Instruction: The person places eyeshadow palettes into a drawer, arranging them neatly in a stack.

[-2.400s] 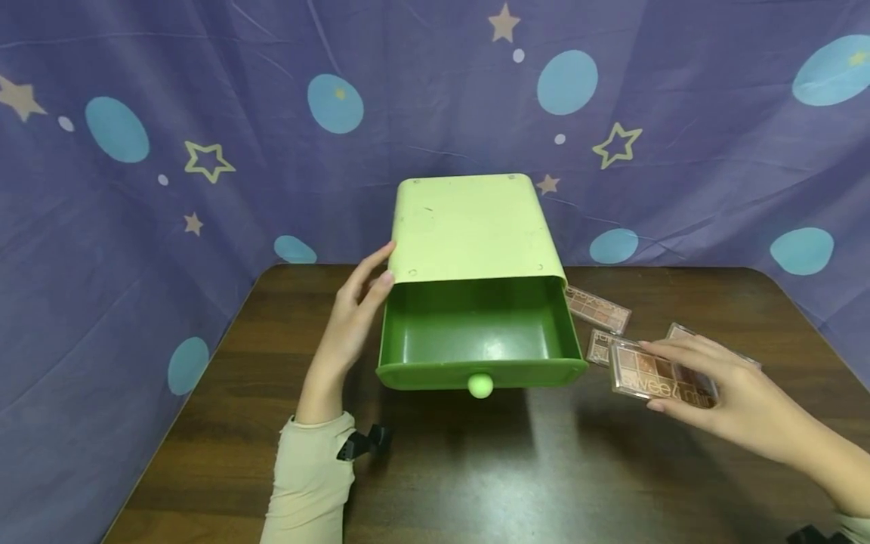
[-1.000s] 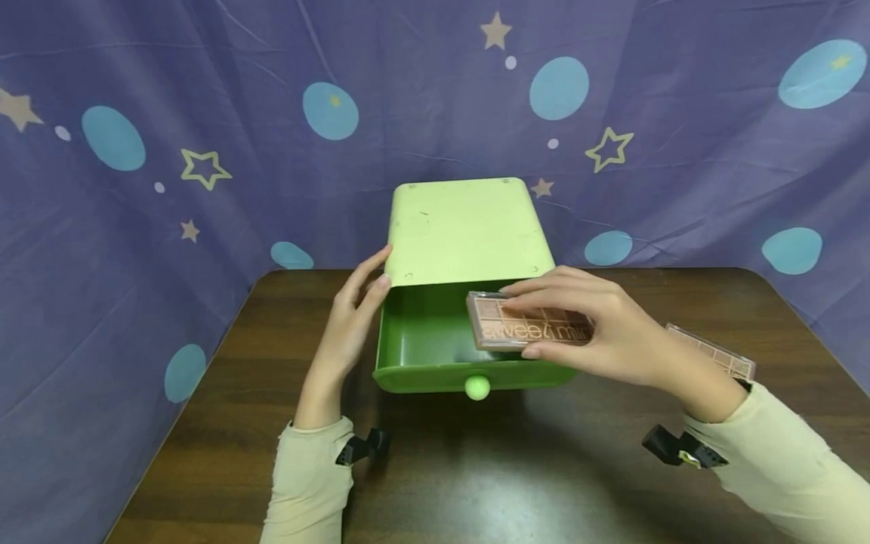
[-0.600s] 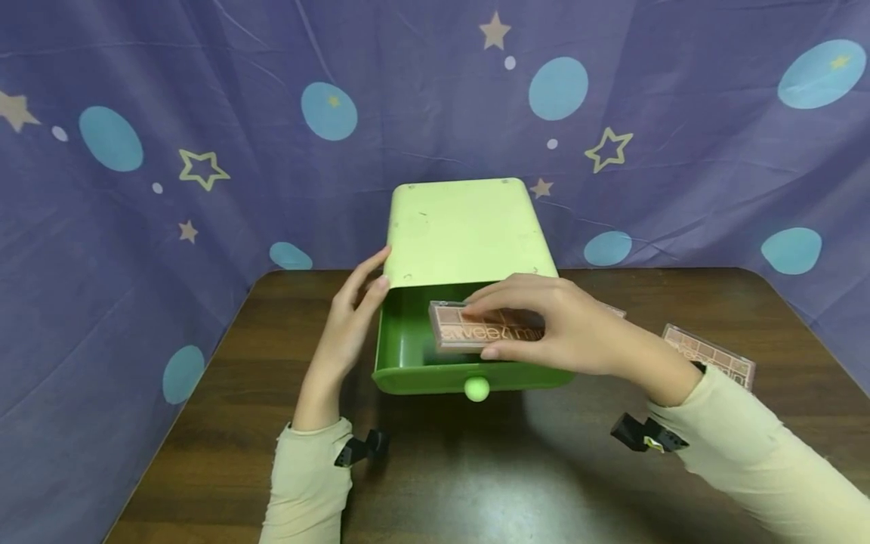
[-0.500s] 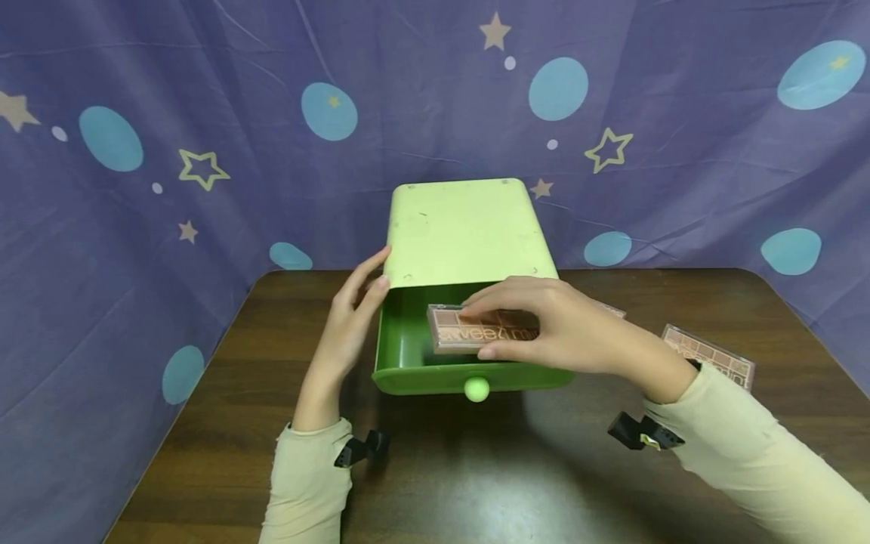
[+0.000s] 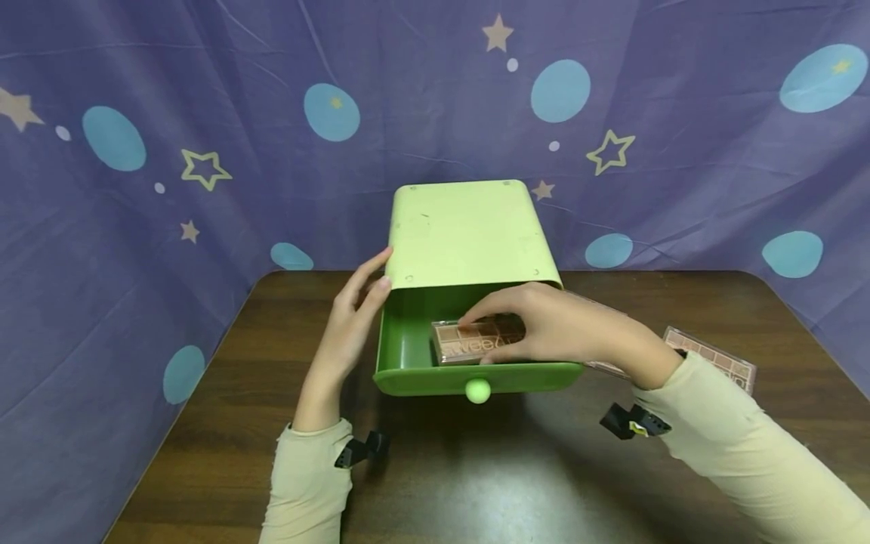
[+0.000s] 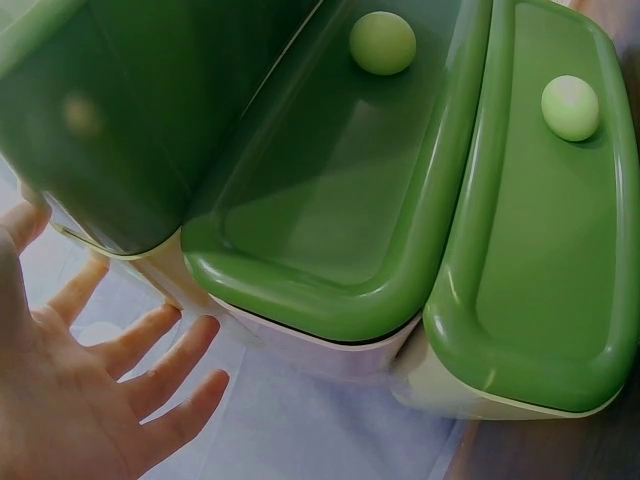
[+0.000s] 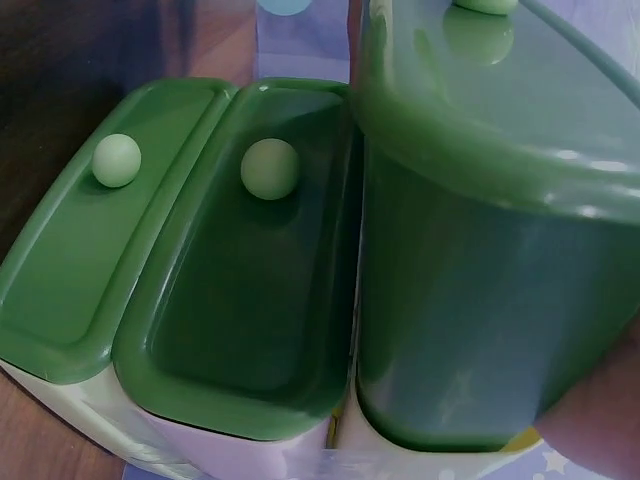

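Note:
A small cabinet with a pale green top [image 5: 469,234] stands on the table, its top green drawer [image 5: 408,381] pulled out toward me. Inside that drawer, low behind the front wall, is an eyeshadow palette [image 5: 462,344] with a clear lid and lettering. My right hand [image 5: 564,325] pinches the palette between thumb and fingers and hides its right end. Along the cabinet's left side my left hand [image 5: 348,321] rests with thumb and fingertips at the edge. In the left wrist view, the left hand's fingers [image 6: 165,375] are spread beside the drawers.
Right of the cabinet, another eyeshadow palette [image 5: 710,359] lies on the dark wooden table [image 5: 462,476]. More palettes lie partly behind my right forearm. Two lower drawers [image 6: 320,200] with round knobs are closed. A patterned purple curtain [image 5: 435,91] hangs behind.
My right hand has carried the eyeshadow palette left from the table's right side, over the drawer, and lowered it inside. The left hand has stayed at the cabinet's side.

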`<state>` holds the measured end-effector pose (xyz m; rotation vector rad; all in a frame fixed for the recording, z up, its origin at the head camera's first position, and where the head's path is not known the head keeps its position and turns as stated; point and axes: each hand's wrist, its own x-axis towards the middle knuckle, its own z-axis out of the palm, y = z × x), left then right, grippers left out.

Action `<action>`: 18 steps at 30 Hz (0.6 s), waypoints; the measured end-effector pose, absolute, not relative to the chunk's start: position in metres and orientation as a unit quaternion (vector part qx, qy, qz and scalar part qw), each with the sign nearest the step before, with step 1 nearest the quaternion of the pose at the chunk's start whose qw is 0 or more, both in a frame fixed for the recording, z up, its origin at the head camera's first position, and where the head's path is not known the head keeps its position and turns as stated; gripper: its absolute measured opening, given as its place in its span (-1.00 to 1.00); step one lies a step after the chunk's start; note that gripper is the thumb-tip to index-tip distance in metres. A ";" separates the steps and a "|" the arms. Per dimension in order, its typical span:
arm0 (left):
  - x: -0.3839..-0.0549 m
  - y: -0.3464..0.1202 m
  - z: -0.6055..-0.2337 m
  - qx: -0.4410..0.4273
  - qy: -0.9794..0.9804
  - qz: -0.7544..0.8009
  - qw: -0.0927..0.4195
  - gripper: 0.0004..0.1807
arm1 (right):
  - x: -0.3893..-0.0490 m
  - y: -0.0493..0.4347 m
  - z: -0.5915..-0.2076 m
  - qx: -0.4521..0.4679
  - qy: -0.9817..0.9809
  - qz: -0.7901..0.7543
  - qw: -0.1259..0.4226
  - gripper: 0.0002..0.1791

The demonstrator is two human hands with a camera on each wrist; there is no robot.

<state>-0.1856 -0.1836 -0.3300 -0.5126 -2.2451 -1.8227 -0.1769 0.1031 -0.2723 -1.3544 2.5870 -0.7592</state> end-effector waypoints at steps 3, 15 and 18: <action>-0.185 -0.183 -0.330 -0.172 -0.761 -0.617 0.101 -0.48 | -0.177 0.101 -0.274 -0.442 0.865 -0.234 0.049 -0.49; -0.184 -0.183 -0.329 -0.172 -0.762 -0.617 0.096 -0.48 | -0.179 0.094 -0.276 -0.443 0.874 -0.200 0.011 -0.55; -0.185 -0.183 -0.329 -0.172 -0.762 -0.616 0.098 -0.48 | -0.178 0.099 -0.272 -0.440 0.868 -0.229 0.027 -0.59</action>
